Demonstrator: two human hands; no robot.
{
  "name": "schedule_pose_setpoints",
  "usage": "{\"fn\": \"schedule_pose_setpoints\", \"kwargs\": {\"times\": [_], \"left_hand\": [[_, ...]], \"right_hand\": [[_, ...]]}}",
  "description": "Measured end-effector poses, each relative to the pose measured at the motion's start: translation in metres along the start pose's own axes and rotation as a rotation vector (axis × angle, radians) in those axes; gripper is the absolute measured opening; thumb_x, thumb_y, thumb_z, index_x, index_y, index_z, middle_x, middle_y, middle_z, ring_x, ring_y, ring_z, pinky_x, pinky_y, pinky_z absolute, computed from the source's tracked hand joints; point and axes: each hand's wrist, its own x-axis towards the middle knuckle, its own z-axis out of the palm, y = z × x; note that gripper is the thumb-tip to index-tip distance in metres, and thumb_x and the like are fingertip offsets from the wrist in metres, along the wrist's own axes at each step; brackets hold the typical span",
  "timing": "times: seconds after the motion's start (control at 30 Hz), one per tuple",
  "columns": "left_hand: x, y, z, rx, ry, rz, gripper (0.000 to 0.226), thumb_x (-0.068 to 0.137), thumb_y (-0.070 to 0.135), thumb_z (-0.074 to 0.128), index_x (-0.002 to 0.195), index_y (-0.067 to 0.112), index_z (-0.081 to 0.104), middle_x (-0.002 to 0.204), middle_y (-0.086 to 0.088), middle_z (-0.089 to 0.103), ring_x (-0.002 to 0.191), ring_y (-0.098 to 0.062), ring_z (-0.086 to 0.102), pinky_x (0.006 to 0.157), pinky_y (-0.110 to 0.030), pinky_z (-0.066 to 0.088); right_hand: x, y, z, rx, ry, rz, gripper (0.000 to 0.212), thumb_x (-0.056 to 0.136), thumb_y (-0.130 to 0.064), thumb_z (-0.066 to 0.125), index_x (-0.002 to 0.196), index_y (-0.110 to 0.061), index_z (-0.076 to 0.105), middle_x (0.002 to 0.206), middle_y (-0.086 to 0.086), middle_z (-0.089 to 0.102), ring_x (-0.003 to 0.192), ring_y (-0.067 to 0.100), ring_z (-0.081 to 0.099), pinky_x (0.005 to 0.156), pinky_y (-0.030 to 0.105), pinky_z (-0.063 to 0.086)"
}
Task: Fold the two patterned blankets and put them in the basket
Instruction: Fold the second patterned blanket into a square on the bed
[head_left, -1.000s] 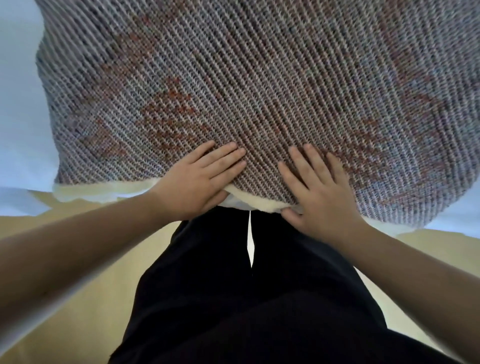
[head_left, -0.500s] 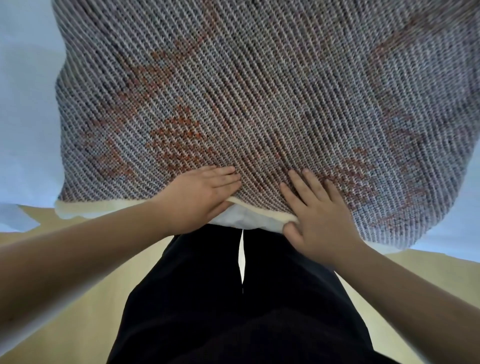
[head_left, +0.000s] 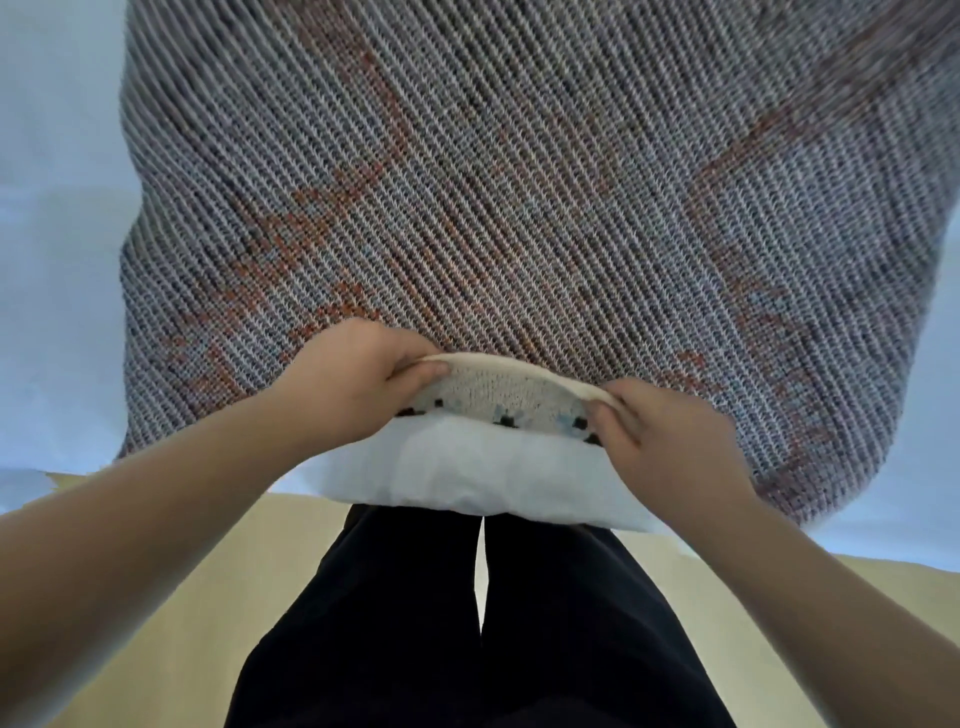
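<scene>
Patterned blanket (head_left: 519, 208): knitted, grey-white weave with orange-red motifs, spread flat over a white-sheeted bed (head_left: 52, 260), covering most of the view from the near edge to the far side. Near hem (head_left: 498, 384): cream, lifted and turned back at the middle, showing a pale underside with small black and blue marks.

Left hand (head_left: 358, 379): fingers curled, pinching the raised hem at its left end, thumb underneath.

Right hand (head_left: 670, 436): fingers curled, pinching the same hem at its right end.

Bed sheet: white, a bulge of it exposed just below the lifted hem.

Black trousers (head_left: 467, 623): the person's legs, nearest, against the bed.

Floor (head_left: 208, 597): pale tan, either side of the legs.
</scene>
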Motion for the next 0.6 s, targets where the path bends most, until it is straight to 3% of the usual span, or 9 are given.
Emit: {"fn": "schedule_pose_setpoints", "kwargs": {"times": [0.13,0.23,0.33,0.4,0.5,0.6], "left_hand": [[0.050,0.018,-0.039,0.189,0.084,0.000,0.030,0.101,0.044,0.050,0.083,0.025,0.064,0.060,0.012,0.052,0.056,0.000,0.045,0.053,-0.027,0.037],[0.086,0.033,-0.074,0.326,0.160,0.037,0.034,0.100,0.052,0.046,0.091,0.026,0.065,0.067,0.011,0.056,0.063,-0.008,0.052,0.063,-0.031,0.047],[0.120,0.046,-0.104,0.491,0.209,0.070,0.040,0.100,0.056,0.041,0.087,0.023,0.060,0.068,0.008,0.056,0.063,-0.012,0.052,0.055,-0.029,0.039],[0.139,0.050,-0.119,0.567,0.256,0.109,0.042,0.101,0.056,0.039,0.082,0.022,0.055,0.065,0.008,0.052,0.059,-0.012,0.049,0.052,-0.028,0.033],[0.160,0.048,-0.134,0.593,0.318,0.121,0.045,0.101,0.057,0.036,0.081,0.020,0.053,0.063,0.007,0.051,0.057,-0.014,0.049,0.052,-0.028,0.031],[0.164,0.033,-0.136,0.568,0.329,0.052,0.044,0.098,0.061,0.037,0.093,0.023,0.057,0.069,0.009,0.055,0.060,-0.011,0.053,0.054,-0.028,0.039]], "right_hand": [[0.042,0.005,-0.032,-0.083,0.077,0.051,0.026,0.096,-0.045,0.054,0.088,-0.023,0.062,0.065,-0.006,0.057,0.057,0.018,0.052,0.051,0.029,0.043],[0.075,0.012,-0.063,-0.117,0.097,0.090,0.023,0.100,-0.042,0.049,0.098,-0.022,0.062,0.075,-0.003,0.062,0.066,0.021,0.054,0.057,0.030,0.042],[0.102,0.019,-0.090,-0.115,0.145,0.118,0.021,0.102,-0.036,0.046,0.101,-0.022,0.062,0.077,-0.002,0.062,0.069,0.023,0.054,0.061,0.033,0.045],[0.121,0.023,-0.104,-0.136,0.216,0.110,0.021,0.103,-0.034,0.044,0.101,-0.022,0.062,0.076,-0.002,0.059,0.067,0.022,0.050,0.057,0.032,0.038],[0.153,0.028,-0.121,-0.163,0.299,0.122,0.023,0.104,-0.032,0.043,0.104,-0.020,0.062,0.079,0.000,0.059,0.070,0.023,0.047,0.058,0.033,0.034],[0.172,0.036,-0.128,-0.147,0.242,0.180,0.026,0.102,-0.035,0.048,0.121,-0.023,0.059,0.098,0.001,0.066,0.083,0.024,0.054,0.067,0.035,0.043]]}}
